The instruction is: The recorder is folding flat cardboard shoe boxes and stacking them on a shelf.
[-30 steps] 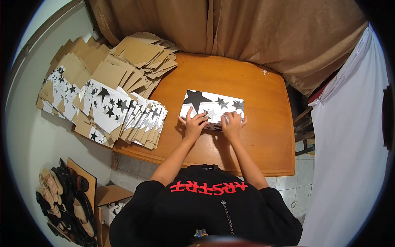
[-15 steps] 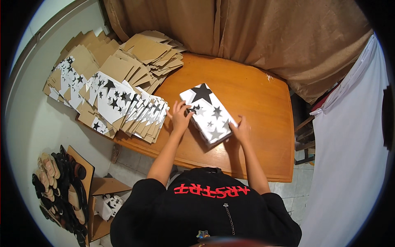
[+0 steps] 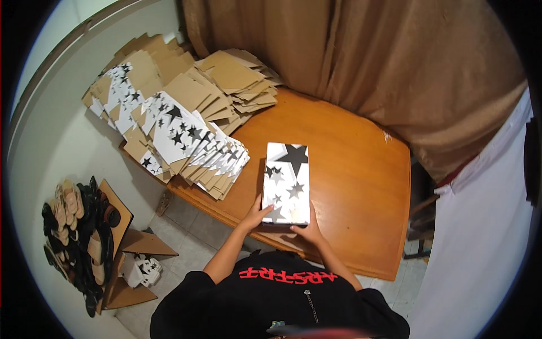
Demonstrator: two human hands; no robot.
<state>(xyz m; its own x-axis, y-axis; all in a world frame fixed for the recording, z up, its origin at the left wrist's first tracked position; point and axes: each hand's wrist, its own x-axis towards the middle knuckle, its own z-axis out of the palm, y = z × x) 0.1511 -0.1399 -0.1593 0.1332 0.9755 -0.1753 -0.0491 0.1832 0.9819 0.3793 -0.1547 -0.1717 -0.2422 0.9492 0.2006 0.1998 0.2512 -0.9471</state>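
Observation:
A white box printed with black stars (image 3: 286, 181) lies on the wooden table (image 3: 350, 169), its long side running away from me. My left hand (image 3: 255, 216) grips its near left corner. My right hand (image 3: 307, 229) presses against its near end from the right side. Both forearms come up from under my black shirt at the lower edge.
A big heap of flat cardboard blanks, brown and star-printed (image 3: 180, 130), covers the table's left part and hangs over its edge. A brown curtain (image 3: 361, 62) hangs behind. On the floor at left stand a cardboard box with sandals (image 3: 79, 237) and a white cloth at right (image 3: 480, 237).
The star box has been turned from lying crosswise, through a diagonal, to pointing lengthwise away from me. Both hands shifted from its near long edge to its near short end.

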